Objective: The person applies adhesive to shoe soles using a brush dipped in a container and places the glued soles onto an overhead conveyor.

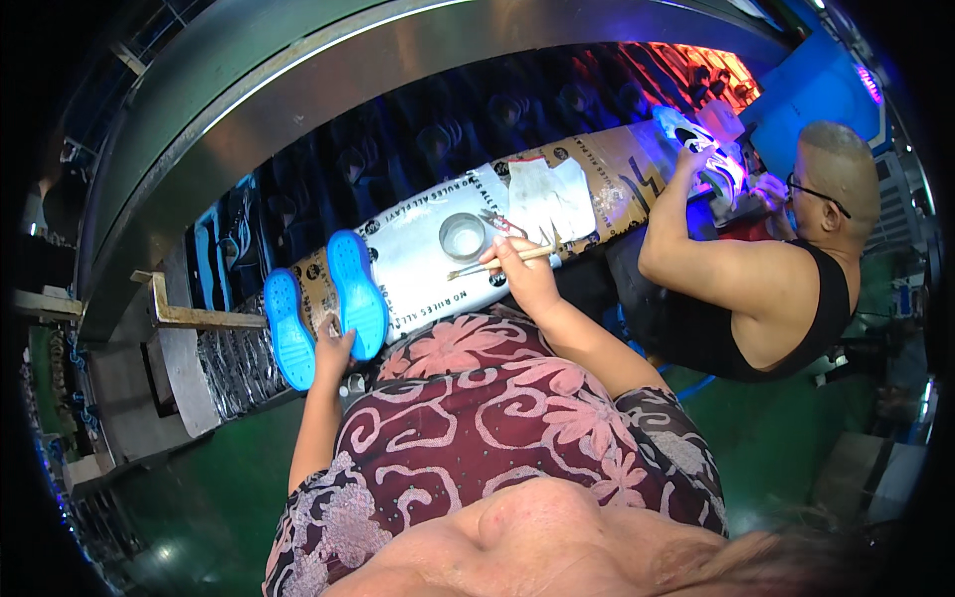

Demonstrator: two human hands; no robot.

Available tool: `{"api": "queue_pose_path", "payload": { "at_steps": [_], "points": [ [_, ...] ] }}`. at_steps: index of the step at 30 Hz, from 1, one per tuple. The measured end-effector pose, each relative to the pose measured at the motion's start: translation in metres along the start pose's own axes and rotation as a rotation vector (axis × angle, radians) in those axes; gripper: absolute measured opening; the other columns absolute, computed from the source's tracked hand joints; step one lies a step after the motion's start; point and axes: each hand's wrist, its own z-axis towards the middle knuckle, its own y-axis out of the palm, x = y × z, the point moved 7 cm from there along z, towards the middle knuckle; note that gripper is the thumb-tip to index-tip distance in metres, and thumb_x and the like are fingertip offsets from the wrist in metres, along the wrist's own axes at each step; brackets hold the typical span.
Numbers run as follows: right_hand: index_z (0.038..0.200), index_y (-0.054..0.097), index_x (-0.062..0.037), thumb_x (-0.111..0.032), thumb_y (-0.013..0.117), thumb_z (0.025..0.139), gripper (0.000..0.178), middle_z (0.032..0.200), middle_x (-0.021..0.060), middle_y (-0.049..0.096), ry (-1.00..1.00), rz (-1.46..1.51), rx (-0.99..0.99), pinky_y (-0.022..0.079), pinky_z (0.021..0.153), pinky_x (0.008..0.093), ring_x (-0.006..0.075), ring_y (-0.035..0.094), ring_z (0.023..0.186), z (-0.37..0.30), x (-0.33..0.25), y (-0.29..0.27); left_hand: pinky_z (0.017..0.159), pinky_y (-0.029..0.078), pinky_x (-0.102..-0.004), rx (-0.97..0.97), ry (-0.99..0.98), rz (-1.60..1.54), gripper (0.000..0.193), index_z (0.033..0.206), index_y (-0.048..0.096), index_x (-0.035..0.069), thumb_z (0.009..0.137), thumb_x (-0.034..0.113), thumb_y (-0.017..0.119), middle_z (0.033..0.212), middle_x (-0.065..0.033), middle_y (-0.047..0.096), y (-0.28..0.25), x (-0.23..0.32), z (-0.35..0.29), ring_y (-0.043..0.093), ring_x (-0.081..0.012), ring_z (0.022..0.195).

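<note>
Two bright blue shoe soles lie side by side at the left end of the work surface. My left hand (334,350) is between them, its thumb against the inner edge of the right-hand sole (360,298) near the end closest to me. The left-hand sole (288,328) lies beside my fingers. My right hand (517,271) is closed round a wooden-handled brush (532,255), its bristles pointing left over white sheeting. Just beyond the bristles stands a round metal tin (464,238) with pale contents.
A whitish cloth (557,199) and small red-handled pliers (494,219) lie right of the tin. Beyond the printed cardboard (607,164), dark shoe parts (438,139) line a machine under a metal hood (298,70). At right, a co-worker (766,269) handles a shoe (701,149) under violet light.
</note>
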Motion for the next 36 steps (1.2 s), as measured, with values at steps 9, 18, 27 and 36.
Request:
{"api": "queue_pose_path", "payload": {
  "at_steps": [9,18,27,36],
  "points": [
    [0.073,0.060,0.0025,-0.025,0.043,0.093,0.038,0.064,0.0060,0.057,0.030,-0.039,0.053,0.041,0.058,0.0225,0.0108,0.051,0.059,-0.004,-0.005,-0.009,0.046,0.041,-0.0210,-0.265,0.169,-1.109,0.031,0.106,0.047,0.005,0.082,0.022,0.055,0.081,-0.0034,0.057,0.000,0.091,-0.031,0.053,-0.0117,0.059],
    [0.077,0.060,0.0047,-0.023,0.043,0.092,0.037,0.069,0.0085,0.060,-0.073,-0.070,-0.124,0.042,0.072,0.0262,0.0127,0.053,0.065,0.004,-0.052,0.029,0.067,0.050,-0.0280,-0.074,0.406,-0.707,0.046,0.116,0.039,-0.002,0.078,0.011,0.061,0.101,-0.0115,0.056,0.011,0.154,-0.060,0.057,-0.0154,0.083],
    [0.065,0.061,-0.0027,-0.014,0.048,0.086,0.027,0.062,0.0041,0.060,-0.472,-0.369,-0.263,0.038,0.085,0.0374,0.0194,0.056,0.064,-0.003,-0.069,0.056,0.074,0.047,-0.0281,0.125,0.636,-0.453,0.038,0.108,0.045,-0.003,0.077,0.010,0.061,0.097,-0.0123,0.058,0.004,0.189,-0.081,0.057,-0.0144,0.084],
    [0.060,0.060,-0.0061,-0.012,0.054,0.082,0.023,0.057,0.0049,0.057,-0.582,-0.448,-0.209,0.038,0.065,0.0310,0.0210,0.051,0.056,-0.004,-0.074,0.050,0.076,0.046,-0.0289,0.208,0.668,-0.415,0.037,0.105,0.048,-0.003,0.074,0.011,0.062,0.093,-0.0134,0.061,0.003,0.181,-0.079,0.059,-0.0171,0.085]
  ]
}}
